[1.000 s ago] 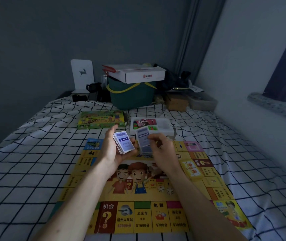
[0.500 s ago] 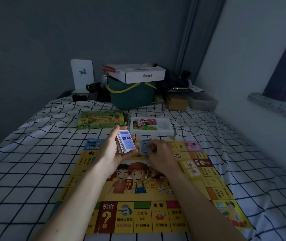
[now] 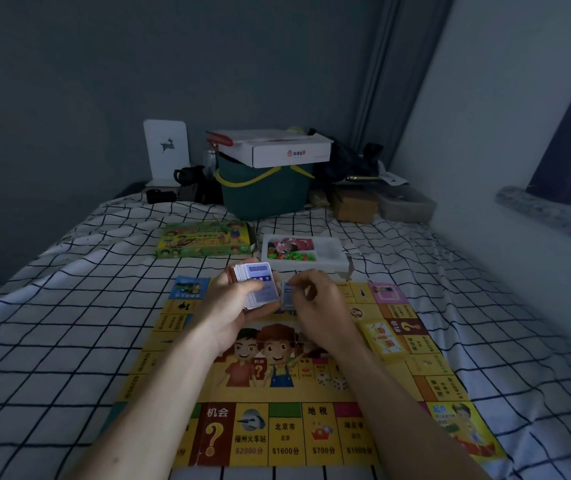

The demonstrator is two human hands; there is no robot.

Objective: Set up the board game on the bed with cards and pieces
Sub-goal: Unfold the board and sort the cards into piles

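Between both hands' fingers (image 3: 303, 289), card stack (image 3: 258, 287) sits.

A yellow printed paper game board (image 3: 298, 386) lies flat on the checked bed (image 3: 52, 341). Above its centre, a thick blue-backed card stack (image 3: 258, 285) is held tilted; a single blue card (image 3: 287, 295) is at its 3 o'clock. A yellow card pile (image 3: 383, 337) rests on the board's 3 o'clock edge, and a white plastic tray of coloured pieces (image 3: 306, 252) lies at 12 o'clock.
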